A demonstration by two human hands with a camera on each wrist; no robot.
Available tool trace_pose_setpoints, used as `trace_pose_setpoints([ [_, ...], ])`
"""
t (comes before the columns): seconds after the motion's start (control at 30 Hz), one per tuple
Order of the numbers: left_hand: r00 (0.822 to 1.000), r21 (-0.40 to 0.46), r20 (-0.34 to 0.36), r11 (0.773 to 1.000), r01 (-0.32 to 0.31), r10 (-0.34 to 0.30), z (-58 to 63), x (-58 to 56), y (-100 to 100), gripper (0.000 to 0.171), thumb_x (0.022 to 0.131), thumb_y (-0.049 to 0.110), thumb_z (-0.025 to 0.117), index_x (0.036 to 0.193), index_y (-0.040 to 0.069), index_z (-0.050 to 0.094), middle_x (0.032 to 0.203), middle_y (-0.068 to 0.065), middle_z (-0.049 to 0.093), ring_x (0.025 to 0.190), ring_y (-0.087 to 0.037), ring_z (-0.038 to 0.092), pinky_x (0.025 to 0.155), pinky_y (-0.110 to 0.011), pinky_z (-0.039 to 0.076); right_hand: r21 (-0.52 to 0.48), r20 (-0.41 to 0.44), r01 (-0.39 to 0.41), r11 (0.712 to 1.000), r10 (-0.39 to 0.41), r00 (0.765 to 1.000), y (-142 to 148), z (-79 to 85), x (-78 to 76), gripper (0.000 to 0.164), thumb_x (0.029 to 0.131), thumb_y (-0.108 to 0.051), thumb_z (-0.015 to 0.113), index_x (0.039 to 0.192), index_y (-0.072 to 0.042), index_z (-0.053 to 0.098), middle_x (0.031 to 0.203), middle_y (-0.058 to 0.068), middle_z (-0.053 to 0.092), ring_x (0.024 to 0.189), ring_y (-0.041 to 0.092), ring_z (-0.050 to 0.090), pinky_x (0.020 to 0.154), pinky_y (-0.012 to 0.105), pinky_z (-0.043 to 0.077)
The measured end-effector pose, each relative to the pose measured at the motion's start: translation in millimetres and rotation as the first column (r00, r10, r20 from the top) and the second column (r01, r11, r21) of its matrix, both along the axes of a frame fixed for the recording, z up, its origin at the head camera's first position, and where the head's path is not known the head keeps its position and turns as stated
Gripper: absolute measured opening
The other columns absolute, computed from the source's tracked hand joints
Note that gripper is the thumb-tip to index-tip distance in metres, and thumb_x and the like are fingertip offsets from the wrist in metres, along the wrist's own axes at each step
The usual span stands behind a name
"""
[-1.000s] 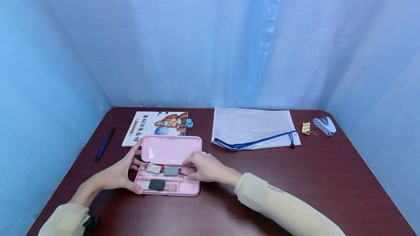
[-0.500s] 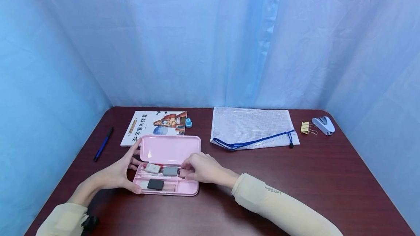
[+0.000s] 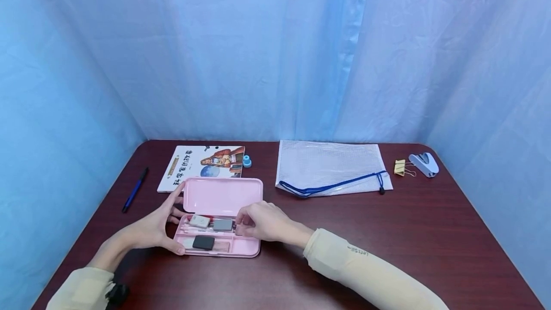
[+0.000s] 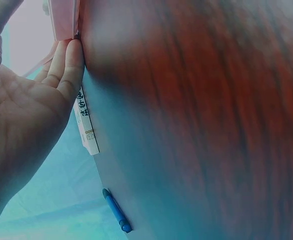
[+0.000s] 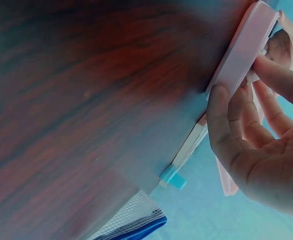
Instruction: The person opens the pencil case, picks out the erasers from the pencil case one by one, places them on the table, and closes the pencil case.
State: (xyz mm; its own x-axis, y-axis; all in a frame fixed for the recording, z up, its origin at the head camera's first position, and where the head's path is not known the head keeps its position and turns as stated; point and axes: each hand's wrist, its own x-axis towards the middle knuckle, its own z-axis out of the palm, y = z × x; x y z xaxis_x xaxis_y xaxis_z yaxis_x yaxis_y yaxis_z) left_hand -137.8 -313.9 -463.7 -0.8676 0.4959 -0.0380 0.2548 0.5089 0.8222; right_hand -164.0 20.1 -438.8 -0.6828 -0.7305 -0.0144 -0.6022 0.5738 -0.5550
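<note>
A pink pencil case (image 3: 245,248) lies with its lid (image 3: 224,195) folded back. Its tray holds a beige block (image 3: 200,221), a grey block (image 3: 223,225), a black block (image 3: 203,242) and thin pens. My left hand (image 3: 148,228) spans the case's left side, its thumb at the near corner and a finger at the lid; the left wrist view shows rather straight fingers touching the edge. My right hand (image 3: 264,221) reaches into the right end of the tray, thumb and fingers pinching a small pinkish block, mostly hidden by them. In the right wrist view, one finger rests along the case's side.
Behind the case lies a picture book (image 3: 202,161), partly under the lid, with a light blue cap-like piece (image 3: 247,160) beside it. A blue pen (image 3: 135,190) is at left. A mesh pouch (image 3: 331,166), a yellow binder clip (image 3: 399,167) and a light blue stapler-like device (image 3: 424,164) lie right.
My right hand has shifted slightly left within the tray, and the pinkish block between its fingers shows less. My left hand keeps its place on the case; the whole view has drifted slightly.
</note>
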Motion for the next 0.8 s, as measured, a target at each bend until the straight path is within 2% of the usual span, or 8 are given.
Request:
trace_pose_setpoints([
  [0.17, 1.000, 0.017, 0.009, 1.000, 0.005, -0.006, 1.0, -1.0, -1.2, 0.146, 0.066, 0.020, 0.097, 0.162, 0.026, -0.013, 0.146, -0.023, 0.029, 0.114, -0.032, 0.054, 0.093, -0.033, 0.051, -0.006, -0.020, -0.014, 1.000, 0.014, 1.000, -0.3, 1.9, 0.7, 0.009, 0.091, -0.019, 0.078, 0.099, -0.017, 0.077, 0.080, -0.011, 0.067, 0.073, 0.004, 0.060, 0.067, 0.021, 0.047],
  [0.3, 1.000, 0.018, 0.010, 1.000, 0.006, -0.007, 0.3, -0.9, -1.5, 0.146, 0.066, 0.019, 0.097, 0.162, 0.026, -0.013, 0.146, -0.022, 0.029, 0.114, -0.032, 0.054, 0.093, -0.032, 0.051, -0.003, 0.005, -0.036, 0.999, 0.036, 0.999, 0.8, 2.4, 1.2, 0.011, 0.091, -0.017, 0.077, 0.102, -0.016, 0.076, 0.082, -0.010, 0.067, 0.072, 0.004, 0.059, 0.067, 0.020, 0.046],
  [0.5, 1.000, 0.027, 0.018, 1.000, 0.007, -0.008, 0.2, -0.7, -0.8, 0.146, 0.066, 0.018, 0.097, 0.162, 0.026, -0.013, 0.145, -0.022, 0.029, 0.113, -0.033, 0.053, 0.092, -0.032, 0.051, 0.001, 0.044, -0.080, 0.997, 0.080, 0.996, 5.6, 3.9, -0.5, 0.019, 0.089, -0.008, 0.076, 0.107, -0.014, 0.076, 0.088, -0.006, 0.069, 0.078, 0.006, 0.062, 0.073, 0.021, 0.048],
  [0.67, 1.000, 0.032, 0.016, 0.999, 0.006, -0.007, 0.7, -1.1, -0.9, 0.147, 0.065, 0.016, 0.097, 0.162, 0.025, -0.013, 0.144, -0.022, 0.029, 0.113, -0.033, 0.053, 0.092, -0.032, 0.051, 0.014, 0.067, -0.085, 0.996, 0.084, 0.994, 8.5, 4.9, -2.1, 0.026, 0.086, -0.003, 0.076, 0.109, -0.015, 0.075, 0.090, -0.007, 0.069, 0.076, 0.002, 0.061, 0.077, 0.026, 0.048],
  [0.8, 1.000, 0.027, 0.019, 1.000, 0.008, -0.008, 0.7, -1.5, -1.0, 0.146, 0.066, 0.017, 0.097, 0.162, 0.026, -0.013, 0.145, -0.022, 0.028, 0.113, -0.033, 0.053, 0.092, -0.032, 0.051, 0.011, 0.083, -0.086, 0.996, 0.085, 0.993, 9.1, 5.1, -2.3, 0.027, 0.086, -0.002, 0.076, 0.110, -0.014, 0.075, 0.090, -0.007, 0.069, 0.075, 0.001, 0.060, 0.077, 0.025, 0.048],
])
